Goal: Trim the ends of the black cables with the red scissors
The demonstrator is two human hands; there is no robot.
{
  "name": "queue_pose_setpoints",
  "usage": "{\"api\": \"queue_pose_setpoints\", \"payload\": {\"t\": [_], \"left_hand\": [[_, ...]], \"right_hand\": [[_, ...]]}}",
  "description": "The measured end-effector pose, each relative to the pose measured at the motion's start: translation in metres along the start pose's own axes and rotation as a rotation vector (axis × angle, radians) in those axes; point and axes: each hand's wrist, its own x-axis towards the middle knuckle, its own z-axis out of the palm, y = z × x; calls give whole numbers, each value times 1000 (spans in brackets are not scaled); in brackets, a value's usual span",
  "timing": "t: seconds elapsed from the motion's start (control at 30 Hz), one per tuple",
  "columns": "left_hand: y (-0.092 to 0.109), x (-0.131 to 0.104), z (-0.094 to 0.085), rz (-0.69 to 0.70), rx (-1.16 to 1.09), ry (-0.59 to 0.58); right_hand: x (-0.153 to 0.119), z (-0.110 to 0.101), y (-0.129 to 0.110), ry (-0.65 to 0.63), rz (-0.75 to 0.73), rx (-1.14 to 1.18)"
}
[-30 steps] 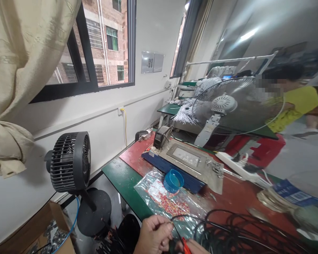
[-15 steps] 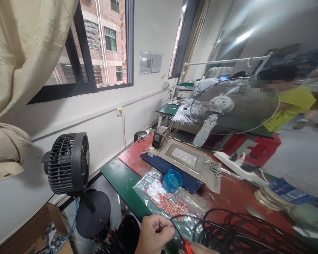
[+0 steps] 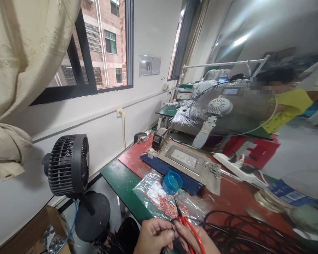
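My left hand point(image 3: 155, 237), low in the middle of the view, is closed with thumb and fingers pinched on the end of a black cable point(image 3: 172, 221). Close against it on the right, my right hand point(image 3: 198, 237) is wrapped round red-handled scissors point(image 3: 184, 221), their dark pointed tips upward. Its fingertips meet the left hand's at the cable end, and what lies between them is mostly hidden. Loops of black cable point(image 3: 235, 229) lie to the right. Beyond the hands, small red and yellow pieces point(image 3: 165, 206) are spread on a clear plastic bag point(image 3: 143, 192).
A blue round container point(image 3: 172, 182) stands on the bag, before a blue-sided device with a metal top point(image 3: 198, 169). A power strip point(image 3: 238, 165) and a large clear roll point(image 3: 294, 190) are right. A black fan point(image 3: 69, 165) stands left; a person in yellow point(image 3: 288, 109) is behind a large fan.
My right hand has come up and left to meet my left hand. The scissors have risen into fuller view, tips pointing up. My left hand has barely moved.
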Motion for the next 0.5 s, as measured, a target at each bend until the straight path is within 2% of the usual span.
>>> {"api": "queue_pose_setpoints", "payload": {"t": [0.17, 0.3, 0.5], "left_hand": [[-5, 1, -4, 6, 24, 15], [-3, -2, -1, -6, 24, -1], [0, -5, 4, -137, -184, -73]], "right_hand": [[0, 0, 7, -12, -12, 9], [-1, -2, 13, -90, 0, 95], [-8, 5, 4, -145, 61, 270]]}}
